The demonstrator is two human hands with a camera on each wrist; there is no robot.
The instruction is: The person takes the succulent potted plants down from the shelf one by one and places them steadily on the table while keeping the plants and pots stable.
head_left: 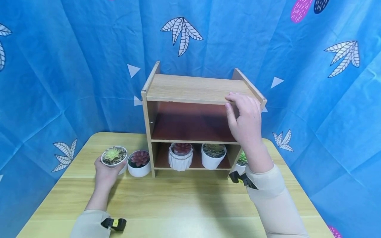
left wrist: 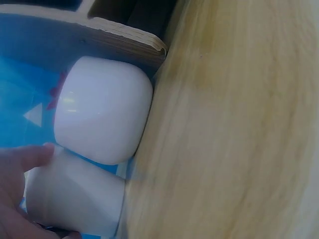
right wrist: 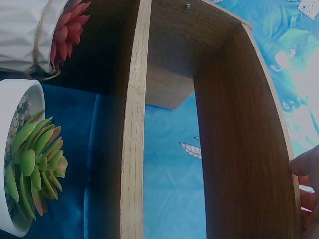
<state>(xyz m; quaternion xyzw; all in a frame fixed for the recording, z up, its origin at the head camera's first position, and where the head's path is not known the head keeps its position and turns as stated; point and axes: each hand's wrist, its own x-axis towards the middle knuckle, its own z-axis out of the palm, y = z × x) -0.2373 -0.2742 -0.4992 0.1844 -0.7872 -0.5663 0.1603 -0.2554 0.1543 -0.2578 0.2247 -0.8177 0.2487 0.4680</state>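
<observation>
I observe blue fabric (head_left: pixel 104 49) with white leaf prints (head_left: pixel 183 43) hanging behind and on both sides of my pale wood-grain tabletop (head_left: pixel 166 198), whose near surface reflects light.

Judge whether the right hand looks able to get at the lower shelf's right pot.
Probably yes: the right hand must first leave the top board, but the unit is open in front and nothing blocks the right pot.

Rightmost plant (head_left: pixel 242 159) partly hidden by forearm (head_left: pixel 259 158); right wrist view crops fingers (right wrist: pixel 310 162).
</observation>
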